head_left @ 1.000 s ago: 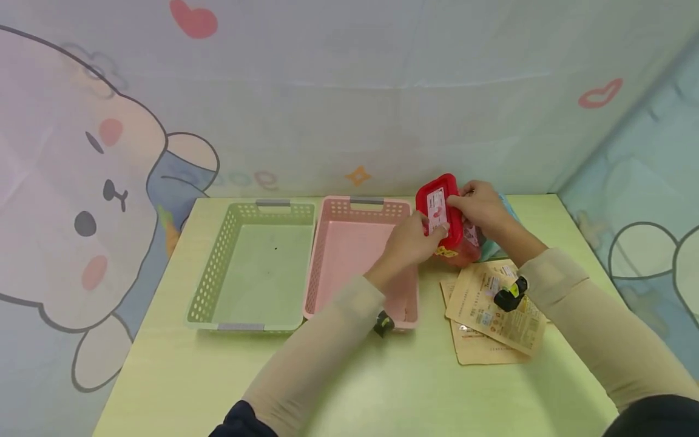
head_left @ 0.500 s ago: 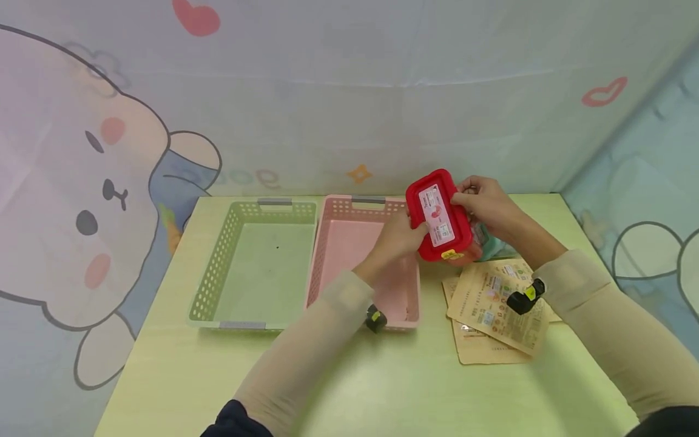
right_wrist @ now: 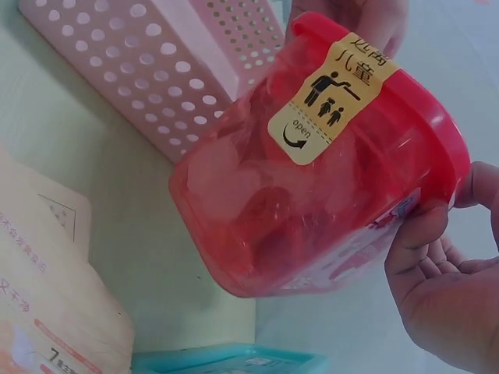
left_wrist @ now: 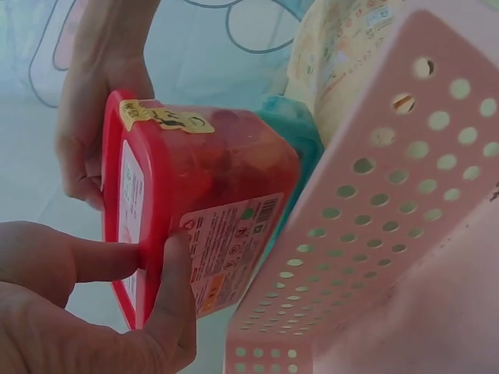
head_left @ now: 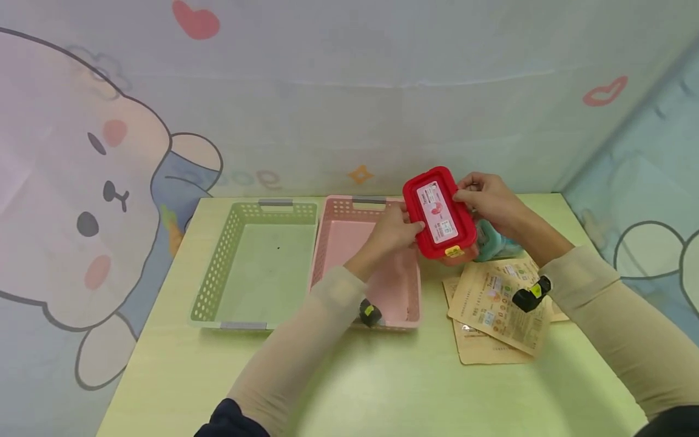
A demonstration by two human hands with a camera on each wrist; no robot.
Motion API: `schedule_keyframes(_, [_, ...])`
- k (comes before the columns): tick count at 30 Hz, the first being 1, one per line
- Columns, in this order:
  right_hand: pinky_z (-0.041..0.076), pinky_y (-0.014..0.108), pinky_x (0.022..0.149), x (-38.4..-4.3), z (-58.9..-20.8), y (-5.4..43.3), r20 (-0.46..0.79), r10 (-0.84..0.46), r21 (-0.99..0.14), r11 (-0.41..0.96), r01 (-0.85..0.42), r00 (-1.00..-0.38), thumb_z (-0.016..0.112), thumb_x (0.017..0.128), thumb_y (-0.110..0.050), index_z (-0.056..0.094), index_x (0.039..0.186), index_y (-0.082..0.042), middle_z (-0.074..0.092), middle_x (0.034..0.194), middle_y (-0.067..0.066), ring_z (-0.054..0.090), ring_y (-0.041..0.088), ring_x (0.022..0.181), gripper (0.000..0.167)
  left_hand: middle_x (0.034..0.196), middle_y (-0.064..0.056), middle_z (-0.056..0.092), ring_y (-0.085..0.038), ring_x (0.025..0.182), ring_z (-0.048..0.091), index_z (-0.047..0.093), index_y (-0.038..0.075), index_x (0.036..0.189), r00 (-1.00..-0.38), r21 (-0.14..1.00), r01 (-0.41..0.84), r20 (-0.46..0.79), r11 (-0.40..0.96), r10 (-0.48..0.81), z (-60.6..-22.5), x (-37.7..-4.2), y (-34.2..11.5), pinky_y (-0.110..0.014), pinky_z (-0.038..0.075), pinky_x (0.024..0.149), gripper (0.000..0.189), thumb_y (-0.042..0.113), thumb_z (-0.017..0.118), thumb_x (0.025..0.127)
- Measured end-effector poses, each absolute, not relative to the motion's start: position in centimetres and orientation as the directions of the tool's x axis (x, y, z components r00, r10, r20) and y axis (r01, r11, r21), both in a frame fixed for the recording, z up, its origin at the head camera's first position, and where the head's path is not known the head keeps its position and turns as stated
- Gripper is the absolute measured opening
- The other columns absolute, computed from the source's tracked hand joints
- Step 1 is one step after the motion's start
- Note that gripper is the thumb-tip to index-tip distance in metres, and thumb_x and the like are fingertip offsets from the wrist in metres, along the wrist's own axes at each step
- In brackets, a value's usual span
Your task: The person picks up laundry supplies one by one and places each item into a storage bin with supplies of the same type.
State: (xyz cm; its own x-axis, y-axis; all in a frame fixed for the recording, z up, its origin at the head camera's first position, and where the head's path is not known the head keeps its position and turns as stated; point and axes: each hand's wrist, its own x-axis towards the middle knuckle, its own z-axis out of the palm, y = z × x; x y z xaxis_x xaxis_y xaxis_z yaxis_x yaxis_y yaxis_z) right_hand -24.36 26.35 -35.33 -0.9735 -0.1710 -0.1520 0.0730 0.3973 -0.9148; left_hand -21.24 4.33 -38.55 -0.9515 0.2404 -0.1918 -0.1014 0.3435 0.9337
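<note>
Both hands hold a clear plastic tub (right_wrist: 257, 195) with a red lid (head_left: 418, 209) above the table, tilted, beside the pink basket's right wall. The left hand (head_left: 389, 233) pinches the lid's left rim between thumb and fingers. On the opposite rim, the right hand (head_left: 486, 200) pinches the lid's edge. A white-and-pink label lies on the lid, and a yellow seal strip (right_wrist: 323, 101) runs down one side. Reddish contents show through the wall, too blurred to name. Behind the tub, a teal container (head_left: 489, 241) is partly hidden.
The pink basket (head_left: 419, 291) stands left of the tub, with a green basket (head_left: 246, 326) beside it. Several tan paper-like pouches (head_left: 491, 309) overlap on the table (head_left: 349, 388) at right. A printed cloth backdrop (head_left: 349, 109) rises along the table's back edge.
The tub has shifted slightly left and turned so its lid faces up more toward the head camera. The left hand has moved left with it; more of the teal container shows.
</note>
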Motion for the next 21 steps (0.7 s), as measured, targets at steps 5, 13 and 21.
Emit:
schedule_keyframes(5, [0.062, 0.031, 0.073, -24.4, -34.9, 26.1, -0.124, -0.213, -0.906, 0.423, 0.023, -0.969, 0.067, 0.104, -0.018, 0.05, 0.126, 0.002, 0.063, 0.11, 0.012, 0.065, 0.02, 0.089, 0.035, 0.128, -0.02, 0.064, -0.035, 0.107, 0.072, 0.043, -0.001, 0.148, -0.943, 0.95, -0.153, -0.223, 0.274, 0.247, -38.0, -21.5, 3.5, -0.051, 0.061, 0.091, 0.054, 0.009, 0.07, 0.102])
schedule_keyframes(13, [0.062, 0.031, 0.07, -24.7, -33.6, 25.2, -0.065, -0.283, -0.858, 0.505, -0.091, -0.957, 0.065, 0.105, -0.015, 0.05, 0.131, 0.005, 0.06, 0.11, 0.017, 0.066, 0.022, 0.084, 0.036, 0.127, -0.02, 0.062, -0.029, 0.097, 0.072, 0.04, 0.0, 0.15, -0.953, 0.954, -0.169, -0.222, 0.247, 0.205, -37.2, -21.7, 2.6, -0.046, 0.063, 0.088, 0.057, 0.009, 0.07, 0.103])
schedule_keyframes(21, [0.062, 0.034, 0.068, -25.4, -32.1, 25.2, -0.045, -0.371, -0.817, 0.548, -0.18, -0.928, 0.063, 0.105, -0.015, 0.053, 0.13, 0.002, 0.061, 0.111, 0.017, 0.065, 0.024, 0.087, 0.032, 0.122, -0.018, 0.061, -0.027, 0.089, 0.075, 0.037, 0.003, 0.145, -0.969, 0.972, -0.133, -0.168, 0.193, 0.181, -36.5, -21.3, 2.0, -0.038, 0.064, 0.079, 0.055, 0.009, 0.071, 0.103])
